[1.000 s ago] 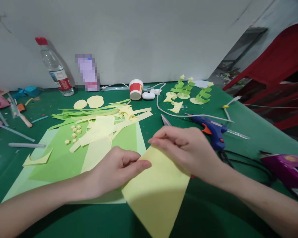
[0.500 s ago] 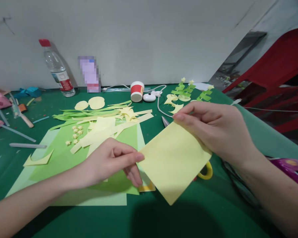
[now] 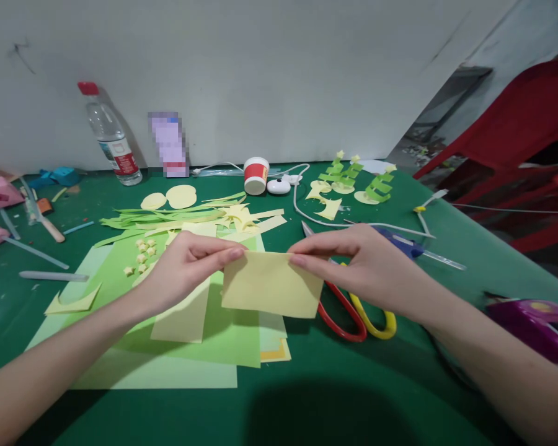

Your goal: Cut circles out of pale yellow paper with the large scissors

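Note:
A pale yellow paper sheet (image 3: 270,286) hangs folded in front of me, above the green table (image 3: 353,396). My left hand (image 3: 186,266) pinches its upper left corner and my right hand (image 3: 363,263) pinches its upper right corner. Both hands are closed on the top edge. Under the paper lie green paper sheets (image 3: 177,347) and a yellow strip (image 3: 183,316). Scissors (image 3: 358,313) with red and yellow handles lie just below my right hand.
Cut green and yellow strips (image 3: 186,217), small paper stars (image 3: 142,251) and yellow discs (image 3: 170,198) lie behind. A water bottle (image 3: 109,136), a red-and-white cup (image 3: 255,175), paper trees (image 3: 353,176), a blue glue gun (image 3: 407,244) and a purple tool (image 3: 534,322) stand around.
The yellow sheet was turned and lifted, and now hangs as a smaller folded rectangle. Both hands moved to its top corners. The scissors came into view.

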{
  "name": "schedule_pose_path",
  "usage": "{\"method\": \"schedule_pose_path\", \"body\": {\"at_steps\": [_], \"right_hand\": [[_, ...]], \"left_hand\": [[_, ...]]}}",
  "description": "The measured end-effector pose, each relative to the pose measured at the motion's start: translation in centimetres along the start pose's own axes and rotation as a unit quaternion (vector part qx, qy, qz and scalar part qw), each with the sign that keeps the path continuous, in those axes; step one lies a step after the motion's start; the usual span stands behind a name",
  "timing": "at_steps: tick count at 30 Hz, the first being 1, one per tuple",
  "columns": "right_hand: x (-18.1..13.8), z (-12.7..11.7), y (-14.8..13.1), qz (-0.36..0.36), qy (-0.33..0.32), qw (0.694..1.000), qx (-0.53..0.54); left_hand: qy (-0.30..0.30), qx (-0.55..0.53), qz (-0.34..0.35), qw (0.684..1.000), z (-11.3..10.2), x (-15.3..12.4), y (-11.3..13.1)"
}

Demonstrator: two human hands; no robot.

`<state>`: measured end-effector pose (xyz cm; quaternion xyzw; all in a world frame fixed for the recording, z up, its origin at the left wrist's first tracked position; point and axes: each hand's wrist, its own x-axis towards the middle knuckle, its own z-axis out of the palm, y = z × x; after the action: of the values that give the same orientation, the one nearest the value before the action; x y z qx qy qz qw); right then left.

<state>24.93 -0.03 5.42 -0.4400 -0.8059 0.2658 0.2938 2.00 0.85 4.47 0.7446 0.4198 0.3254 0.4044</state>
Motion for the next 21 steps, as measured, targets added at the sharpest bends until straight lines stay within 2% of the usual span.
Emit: {"method": "schedule_pose_path", "body": {"at_steps": [3, 5, 8, 10, 12, 15, 21], "right_hand": [[-0.5, 0.7, -0.4, -0.020, 0.031, 0.999, -0.038], [-0.9, 1.1, -0.6, -0.036, 0.038, 0.997, -0.060], [-1.5, 2.1, -0.9, -0.055, 0.028, 0.995, -0.084], [-1.8, 2.7, -1.1, -0.066, 0.018, 0.993, -0.098], [-2.1, 3.4, -1.2, -0.081, 0.013, 0.990, -0.116], [-2.4, 4.1, -1.3, -0.092, 0.025, 0.986, -0.136], [-2.7, 4.7, -1.5, -0.091, 0.074, 0.985, -0.128]], "left_hand": [[0.026, -0.007, 0.065, 0.998, 0.1, 0.0, -0.2], [0.032, 0.018, 0.138, 0.990, 0.2, -0.1, -0.2], [-0.016, 0.121, 0.261, 0.958, 0.8, -0.6, 0.0], [0.000, 0.175, 0.319, 0.931, 1.7, -1.2, 0.3], [0.032, 0.216, 0.316, 0.923, 2.6, -1.8, 0.5], [0.043, 0.246, 0.316, 0.915, 3.6, -2.2, 0.5], [0.061, 0.236, 0.300, 0.922, 3.8, -2.0, 0.2]]}}
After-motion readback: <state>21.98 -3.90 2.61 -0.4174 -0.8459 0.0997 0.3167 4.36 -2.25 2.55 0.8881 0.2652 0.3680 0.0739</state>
